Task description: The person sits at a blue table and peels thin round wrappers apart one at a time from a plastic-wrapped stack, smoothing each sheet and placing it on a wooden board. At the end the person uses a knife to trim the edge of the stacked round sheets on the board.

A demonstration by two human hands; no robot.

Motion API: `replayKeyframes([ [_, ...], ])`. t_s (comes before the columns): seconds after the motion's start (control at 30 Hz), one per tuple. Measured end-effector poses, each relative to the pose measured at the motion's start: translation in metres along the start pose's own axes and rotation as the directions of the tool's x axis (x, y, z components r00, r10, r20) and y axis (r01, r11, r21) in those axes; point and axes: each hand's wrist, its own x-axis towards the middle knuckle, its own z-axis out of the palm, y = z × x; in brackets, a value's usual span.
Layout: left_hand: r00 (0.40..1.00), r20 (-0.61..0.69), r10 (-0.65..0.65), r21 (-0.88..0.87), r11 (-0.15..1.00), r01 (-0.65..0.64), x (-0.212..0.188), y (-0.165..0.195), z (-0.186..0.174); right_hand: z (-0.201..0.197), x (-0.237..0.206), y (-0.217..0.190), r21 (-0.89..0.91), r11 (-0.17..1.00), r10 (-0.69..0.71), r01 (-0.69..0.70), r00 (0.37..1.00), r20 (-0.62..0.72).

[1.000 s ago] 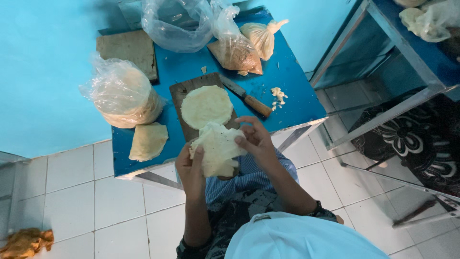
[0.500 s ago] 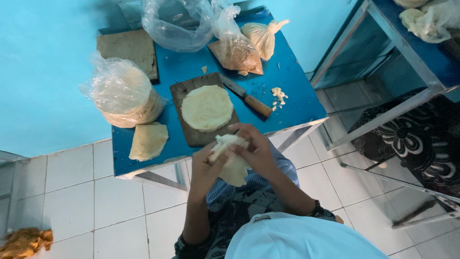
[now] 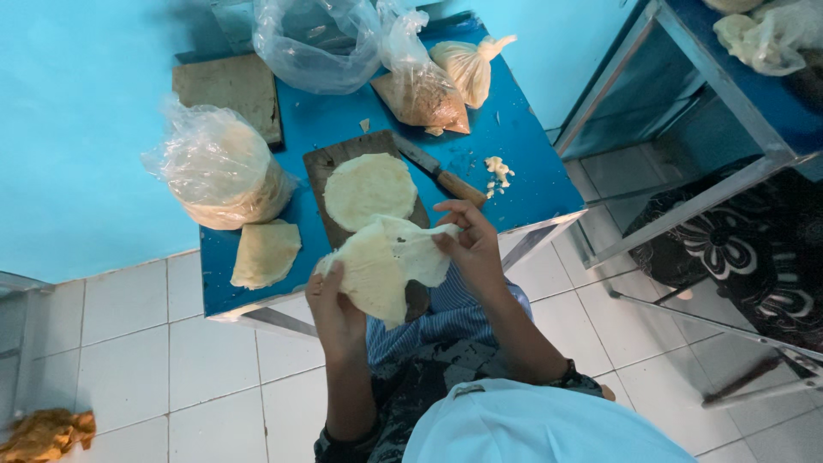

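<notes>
Both my hands hold one thin pale dough sheet (image 3: 387,264) in the air at the near edge of the small blue table (image 3: 514,163). My left hand (image 3: 334,304) grips its lower left edge and my right hand (image 3: 467,244) pinches its upper right edge, so the sheet is spread between them. Just beyond it a round flat dough disc (image 3: 370,189) lies on a dark wooden cutting board (image 3: 330,163). A knife (image 3: 441,176) with a wooden handle rests to the right of the board.
A folded dough piece (image 3: 266,253) lies at the table's left front. A clear bag of dough sheets (image 3: 221,171), an empty-looking bag (image 3: 317,43), two filled bags (image 3: 429,90) and a second board (image 3: 230,90) crowd the back. A blue metal rack (image 3: 711,111) stands right; orange cloth (image 3: 47,433) lies on the floor.
The dough sheet was bunched up between my hands half a second ago; now it is pulled open and spread wide again, with my hands farther apart.
</notes>
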Motion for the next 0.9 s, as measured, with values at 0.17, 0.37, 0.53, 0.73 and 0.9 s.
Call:
replayKeyframes([
  [0.17,0.999,-0.003,0.043,-0.112,0.993,-0.043,-0.005,0.012,-0.003,-0.004,0.004,0.002,0.041,0.999,-0.03,0.031,0.999,-0.024],
  [0.37,0.994,-0.099,-0.054,-0.082,0.996,0.046,-0.006,0.034,-0.001,-0.015,0.008,0.008,0.076,0.997,-0.007,0.013,0.997,-0.078],
  [0.53,0.992,-0.113,-0.055,-0.092,0.995,0.044,-0.007,0.048,0.0,-0.022,0.011,0.018,0.142,0.99,0.032,-0.018,0.995,-0.097],
  [0.73,0.992,-0.065,0.107,-0.152,0.982,-0.116,-0.005,0.064,-0.012,-0.028,0.014,0.014,0.123,0.992,-0.011,0.023,0.995,-0.097],
  [0.9,0.946,0.24,0.218,-0.326,0.936,-0.133,-0.005,0.08,-0.019,-0.034,0.021,-0.014,0.012,0.996,-0.09,0.09,0.996,0.0],
])
